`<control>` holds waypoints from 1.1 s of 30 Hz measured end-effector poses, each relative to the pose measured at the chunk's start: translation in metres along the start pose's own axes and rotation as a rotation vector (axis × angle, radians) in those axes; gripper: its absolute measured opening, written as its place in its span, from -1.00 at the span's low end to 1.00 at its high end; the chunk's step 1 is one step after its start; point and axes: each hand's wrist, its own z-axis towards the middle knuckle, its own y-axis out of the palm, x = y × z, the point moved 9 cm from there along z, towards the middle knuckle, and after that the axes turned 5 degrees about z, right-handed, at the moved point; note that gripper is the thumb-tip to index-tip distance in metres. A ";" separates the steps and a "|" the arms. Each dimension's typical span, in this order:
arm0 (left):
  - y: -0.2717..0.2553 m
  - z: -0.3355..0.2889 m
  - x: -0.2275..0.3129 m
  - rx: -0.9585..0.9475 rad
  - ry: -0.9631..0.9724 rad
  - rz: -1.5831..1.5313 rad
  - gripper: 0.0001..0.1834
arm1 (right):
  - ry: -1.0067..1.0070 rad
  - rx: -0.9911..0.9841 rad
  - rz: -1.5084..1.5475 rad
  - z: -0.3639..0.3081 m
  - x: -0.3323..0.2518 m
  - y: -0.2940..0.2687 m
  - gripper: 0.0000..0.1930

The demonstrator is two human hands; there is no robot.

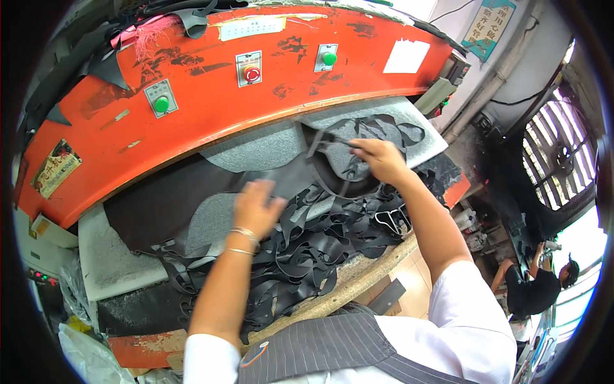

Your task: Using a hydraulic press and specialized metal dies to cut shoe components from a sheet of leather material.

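Observation:
A dark brown leather sheet (160,198) with large curved cut-outs lies on the pale grey cutting board (102,269). My left hand (257,208) is over the sheet, blurred, with its thumb apart from the fingers and nothing seen in it. Farther right, my right hand (382,160) is closed on a curved frame with thin cross bars, which looks like a cutting die (318,142). Motion blurs this frame, and its far outline is hard to follow. Beneath it show the grey board and dark leather remnants (377,128).
Tangled black leather strips (307,249) heap along the board's near edge, with a small pale metal frame (391,221) among them. An orange machine beam (198,96) with green buttons and a red button spans the far side. Another person (543,285) in black is at right.

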 end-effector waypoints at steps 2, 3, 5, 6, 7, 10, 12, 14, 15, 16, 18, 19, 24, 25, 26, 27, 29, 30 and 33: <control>0.064 -0.019 0.052 -0.266 0.093 0.157 -0.37 | -0.119 -0.156 -0.094 0.042 0.013 0.045 -0.71; 0.078 -0.036 0.069 -0.334 0.160 0.263 -0.35 | -0.129 -0.249 -0.162 0.058 0.008 0.070 -0.70; 0.088 -0.055 0.082 -0.414 0.144 0.192 -0.31 | -0.148 -0.313 -0.149 0.077 0.011 0.102 -0.71; 0.085 -0.059 0.084 -0.442 0.147 0.176 -0.32 | -0.111 -0.443 -0.116 0.085 0.013 0.123 -0.71; 0.081 -0.060 0.081 -0.445 0.132 0.185 -0.32 | -0.075 -0.573 -0.083 0.087 0.015 0.141 -0.72; 0.077 -0.070 0.083 -0.515 0.195 0.148 -0.32 | -0.235 -0.658 -0.059 0.091 0.010 0.175 -0.72; 0.075 -0.073 0.084 -0.517 0.177 0.145 -0.31 | -0.249 -0.695 -0.021 0.091 0.015 0.188 -0.72; 0.074 -0.076 0.086 -0.520 0.162 0.136 -0.31 | -0.257 -0.735 0.014 0.089 0.017 0.199 -0.72; 0.072 -0.076 0.086 -0.513 0.160 0.134 -0.31 | -0.236 -0.753 0.051 0.090 0.020 0.201 -0.72; 0.070 -0.075 0.087 -0.507 0.160 0.130 -0.31 | -0.213 -0.770 0.087 0.091 0.022 0.203 -0.72; 0.067 -0.073 0.087 -0.500 0.155 0.128 -0.31 | -0.300 -0.716 -0.031 0.090 0.019 0.197 -0.73; 0.066 -0.073 0.087 -0.487 0.155 0.130 -0.31 | -0.390 -0.652 -0.155 0.090 0.013 0.193 -0.73; 0.066 -0.064 0.091 -0.449 0.139 0.093 -0.32 | -0.379 -0.606 -0.196 0.092 0.027 0.189 -0.70; 0.065 -0.064 0.091 -0.452 0.138 0.092 -0.32 | -0.355 -0.520 -0.117 0.095 0.027 0.177 -0.66; 0.063 -0.064 0.090 -0.446 0.132 0.081 -0.32 | -0.331 -0.433 -0.038 0.098 0.027 0.164 -0.63; 0.060 -0.065 0.089 -0.440 0.130 0.068 -0.33 | -0.327 -0.432 -0.040 0.094 0.033 0.159 -0.63; 0.057 -0.073 0.088 -0.439 0.114 0.074 -0.33 | -0.214 -0.243 0.227 0.092 0.053 0.124 -0.58; 0.055 -0.075 0.087 -0.430 0.096 0.085 -0.32 | -0.197 -0.203 0.213 0.086 0.067 0.114 -0.57; 0.052 -0.077 0.086 -0.420 0.082 0.094 -0.32 | -0.052 -0.184 0.318 0.067 0.097 0.089 -0.57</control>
